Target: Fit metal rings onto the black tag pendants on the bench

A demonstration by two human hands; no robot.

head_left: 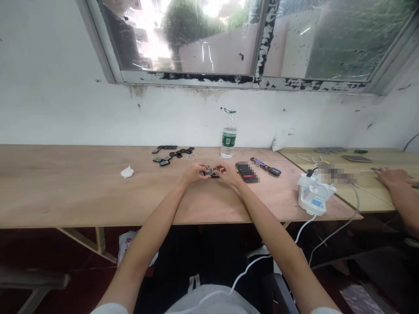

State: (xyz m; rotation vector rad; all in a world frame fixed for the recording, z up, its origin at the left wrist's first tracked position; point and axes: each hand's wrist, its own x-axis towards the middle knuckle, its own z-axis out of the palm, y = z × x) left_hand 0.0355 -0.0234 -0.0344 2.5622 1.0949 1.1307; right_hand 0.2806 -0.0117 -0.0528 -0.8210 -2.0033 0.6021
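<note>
Over the middle of the wooden table [81, 196], my left hand [195, 172] and my right hand [227, 173] meet around a small dark case with a green board [209, 171]. My left fingers close on its left end. The fingertips of my right hand pinch at its right side, near a yellow bit. The fingers partly cover the case, so its exact kind is unclear. Beyond my hands lie several similar small black and green pieces [164, 162], along with small white bits [193, 155]. Just right of my right hand rests a phone [246, 172].
A water bottle [228, 135] stands near the wall. A wrapped snack bar [259, 163] and a black key fob [274, 171] lie to the right. A white power strip [312, 196] with cables sits farther right, near another person's hand [393, 178]. Crumpled tissue [127, 172] lies left.
</note>
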